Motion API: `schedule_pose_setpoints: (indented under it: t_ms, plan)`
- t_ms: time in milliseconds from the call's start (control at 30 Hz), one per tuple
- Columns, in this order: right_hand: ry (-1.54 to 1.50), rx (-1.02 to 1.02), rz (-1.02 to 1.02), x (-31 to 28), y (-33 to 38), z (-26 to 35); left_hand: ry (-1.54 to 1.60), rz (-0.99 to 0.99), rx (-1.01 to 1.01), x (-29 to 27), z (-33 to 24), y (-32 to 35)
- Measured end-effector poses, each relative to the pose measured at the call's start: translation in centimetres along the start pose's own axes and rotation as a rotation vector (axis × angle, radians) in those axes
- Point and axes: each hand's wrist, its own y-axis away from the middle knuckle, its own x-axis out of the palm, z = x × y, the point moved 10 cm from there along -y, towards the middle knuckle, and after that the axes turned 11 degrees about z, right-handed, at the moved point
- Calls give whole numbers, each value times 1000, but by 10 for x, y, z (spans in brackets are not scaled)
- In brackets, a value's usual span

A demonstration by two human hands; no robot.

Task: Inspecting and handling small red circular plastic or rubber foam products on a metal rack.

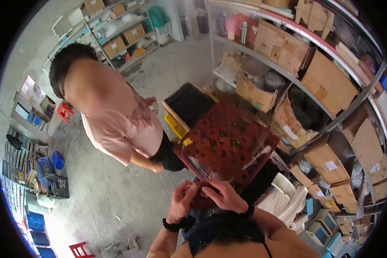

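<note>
A large dark red perforated panel [228,144] with round holes rests tilted in front of me, its near corner at my hands. My left hand [182,201] pinches at the panel's near edge with fingers curled. My right hand [223,195] lies over the same near edge, fingers closed on it. Both wrists wear dark bands. A small yellow tag [187,141] sits at the panel's left corner.
A person in a pink shirt [120,122] stands to the left, close to the panel. A black bristly mat [189,103] lies behind it. Metal shelves with cardboard boxes [283,47] fill the right. White plastic baskets [288,200] sit at lower right; blue crates [45,167] on the left.
</note>
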Motion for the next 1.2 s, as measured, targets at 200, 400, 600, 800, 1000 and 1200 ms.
schedule_pose_setpoints:
  t_ms: [200, 400, 600, 800, 1000, 1200]
  plan:
    - [-81, 63, -149, -14, 13, -29, 20, 127, 61, 16, 9, 3]
    - [-167, 100, -206, -13, 16, -25, -918, -56, 450, 45, -57, 7]
    - [-222, 32, -98, 22, 14, -36, -1210, -1, 443, 63, -41, 0]
    - [-100, 88, -44, 23, 17, -35, -1323, 77, 523, 60, -44, -5]
    - [-196, 142, -8, -1, 41, -32, -1323, -149, 468, 8, -57, -5]
    - [-136, 8, -825, -134, 113, -16, -1217, -182, 438, -5, -59, 26]
